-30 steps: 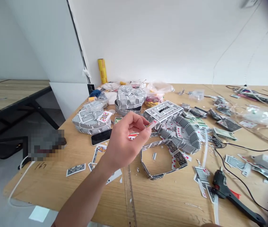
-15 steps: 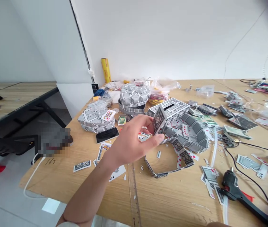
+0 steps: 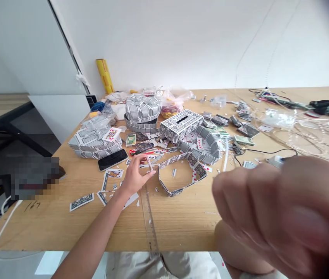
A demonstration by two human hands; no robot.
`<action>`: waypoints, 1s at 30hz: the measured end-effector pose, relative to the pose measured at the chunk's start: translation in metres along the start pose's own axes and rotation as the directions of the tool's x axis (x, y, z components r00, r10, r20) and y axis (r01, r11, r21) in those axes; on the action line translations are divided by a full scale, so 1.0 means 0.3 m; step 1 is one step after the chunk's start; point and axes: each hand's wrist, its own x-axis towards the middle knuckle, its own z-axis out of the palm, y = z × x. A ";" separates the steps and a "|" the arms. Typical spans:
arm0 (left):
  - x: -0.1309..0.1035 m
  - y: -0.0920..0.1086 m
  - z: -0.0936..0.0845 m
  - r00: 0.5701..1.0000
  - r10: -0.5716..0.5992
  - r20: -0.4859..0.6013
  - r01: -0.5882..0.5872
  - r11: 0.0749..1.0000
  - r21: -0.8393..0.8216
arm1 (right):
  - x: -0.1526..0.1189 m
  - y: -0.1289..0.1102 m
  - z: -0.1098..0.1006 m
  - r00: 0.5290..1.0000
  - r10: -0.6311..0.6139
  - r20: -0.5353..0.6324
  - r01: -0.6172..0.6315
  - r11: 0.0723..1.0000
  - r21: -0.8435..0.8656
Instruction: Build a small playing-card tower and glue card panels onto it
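My left hand [image 3: 135, 176] pinches a playing card [image 3: 150, 163] between thumb and fingers, now turned nearly edge-on to me. Just right of it stands an open many-sided ring of joined playing cards [image 3: 181, 190] on the table. Very close to the camera, my right hand [image 3: 277, 209] is large and blurred, with its fingers curled closed; what it holds, if anything, is hidden. A clear ruler [image 3: 150, 224] lies below my left hand and reaches past the table's front edge. Loose cards [image 3: 82, 201] lie to the left.
Behind the ring are a card-covered box with a black slot [image 3: 183, 120] and an open card tray [image 3: 211, 151]. Lidded card boxes [image 3: 94, 141] and a phone [image 3: 112, 159] stand left. Cords [image 3: 306, 135] and card scraps spread across the right.
My left hand, with the card, has drawn back from above the ring to its left side. My right hand has come up close to the camera, covering where the glue gun lay. The view has shifted right.
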 end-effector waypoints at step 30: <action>-0.047 0.013 0.041 0.940 -0.117 0.319 0.231 0.908 -0.349 | -0.160 0.465 -0.017 0.977 0.131 -0.168 -0.213 0.596 -0.774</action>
